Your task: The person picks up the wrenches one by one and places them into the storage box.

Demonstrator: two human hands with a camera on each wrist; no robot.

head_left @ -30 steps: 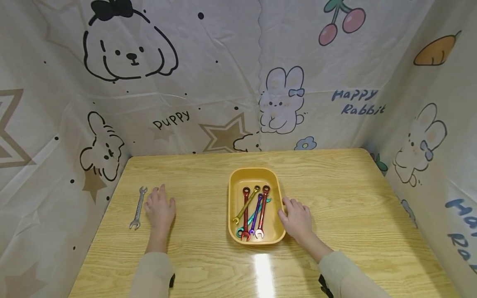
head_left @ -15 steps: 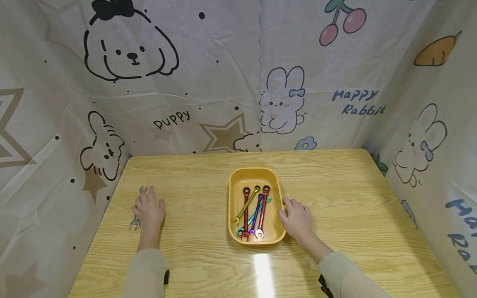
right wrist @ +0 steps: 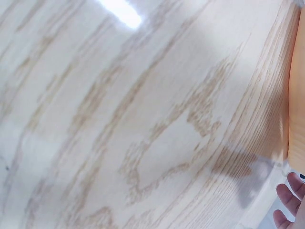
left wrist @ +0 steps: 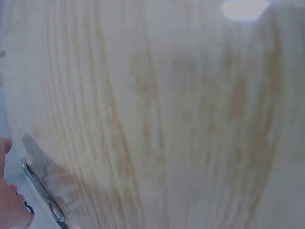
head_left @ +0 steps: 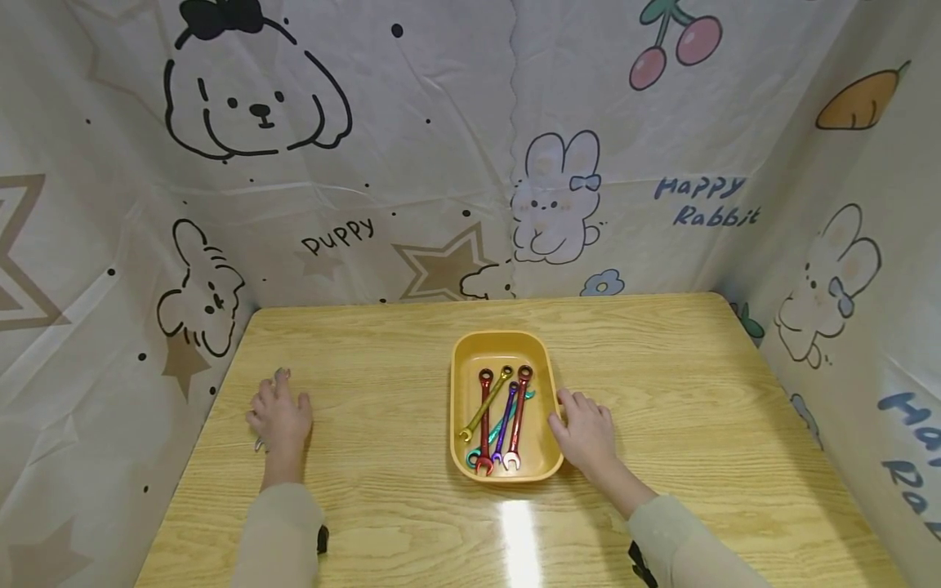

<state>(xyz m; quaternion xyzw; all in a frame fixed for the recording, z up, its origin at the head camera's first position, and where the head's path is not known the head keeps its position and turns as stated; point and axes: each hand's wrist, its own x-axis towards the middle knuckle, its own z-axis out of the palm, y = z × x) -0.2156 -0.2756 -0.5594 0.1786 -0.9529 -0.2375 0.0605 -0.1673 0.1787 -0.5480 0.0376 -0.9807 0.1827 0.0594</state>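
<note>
My left hand [head_left: 279, 420] is over a silver open-end wrench [head_left: 259, 444] at the left of the table and hides most of it. In the left wrist view the wrench [left wrist: 43, 193] lies on the wood, with a gap between it and my left hand [left wrist: 12, 205]. A yellow tray [head_left: 457, 359] stands mid-table. Inside lie two red wrenches [head_left: 485, 416] [head_left: 519, 416], a gold wrench [head_left: 485, 406], a purple wrench [head_left: 506, 425] and a teal wrench [head_left: 478, 453], some crossing. My right hand [head_left: 586, 429] is beside the tray's right wall, its fingers loosely bent; contact is unclear.
The wooden table [head_left: 390, 506] ends at a back edge in front of a printed curtain [head_left: 441, 163], which also hangs along both sides. A bright light reflection [head_left: 520, 543] shows on the wood in front of the tray.
My left hand has moved left from beside the silver wrench to over it, covering most of it. My right hand, the tray and the wrenches in it have stayed in place.
</note>
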